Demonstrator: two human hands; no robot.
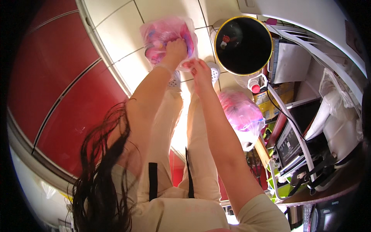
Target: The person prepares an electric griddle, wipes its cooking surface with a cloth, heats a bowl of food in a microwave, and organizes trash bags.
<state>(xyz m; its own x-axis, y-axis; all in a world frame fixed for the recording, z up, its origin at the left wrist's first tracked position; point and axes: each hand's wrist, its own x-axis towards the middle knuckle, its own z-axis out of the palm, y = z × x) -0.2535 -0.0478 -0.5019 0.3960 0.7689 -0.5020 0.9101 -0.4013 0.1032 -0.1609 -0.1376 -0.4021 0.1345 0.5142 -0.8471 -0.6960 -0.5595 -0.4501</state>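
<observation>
A translucent plastic bag (153, 32) with pink, red and blue contents stands on the tiled floor before my feet. My left hand (176, 49) reaches into its mouth with curled fingers; whether they hold something inside cannot be told. Pinched in the fingers of my right hand (197, 68) is the bag's near right rim. A second knotted plastic bag (240, 111) with pink contents lies right of my legs. Beyond my right hand stands a round black bin (245, 46) with a gold-coloured rim.
Red glossy cabinet fronts (69, 116) run along the left. At the right, a clear jug with a red cap (255, 88) stands by a white metal rack (301, 145) holding appliances and bags. A black cable hangs there. Loose hair hangs at the lower left.
</observation>
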